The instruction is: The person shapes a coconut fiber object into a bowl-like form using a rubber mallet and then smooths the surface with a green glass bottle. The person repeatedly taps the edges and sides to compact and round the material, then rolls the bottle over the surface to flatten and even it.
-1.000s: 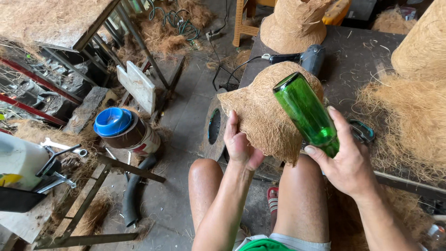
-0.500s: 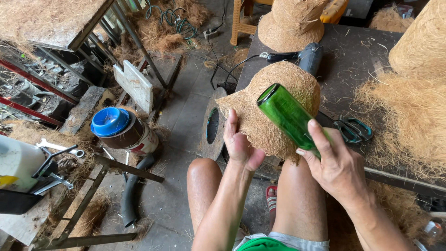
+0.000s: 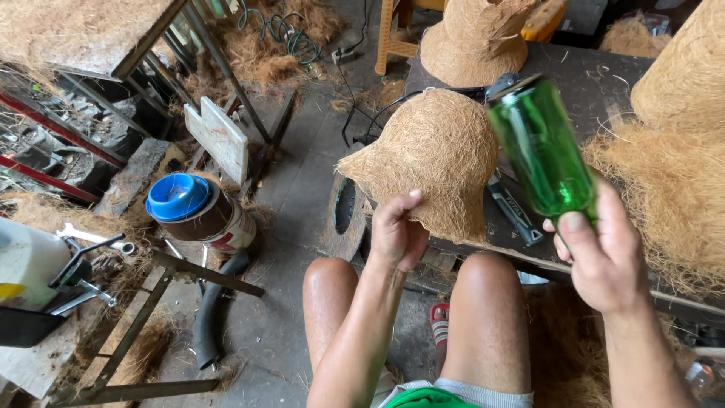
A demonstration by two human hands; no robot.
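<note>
Gripping one green bottle in right hand, left hand pinching one coir dome

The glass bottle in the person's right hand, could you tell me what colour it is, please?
The glass bottle is translucent green, seen best in the head view, gripped in the right hand.

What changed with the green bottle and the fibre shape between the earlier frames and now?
The right hand has lifted the green glass bottle off the coconut-fibre shape; earlier it lay pressed across the shape, and now it is raised to the right. The left hand still grips the shape's lower edge. The blue-lidded can stayed put.
</note>
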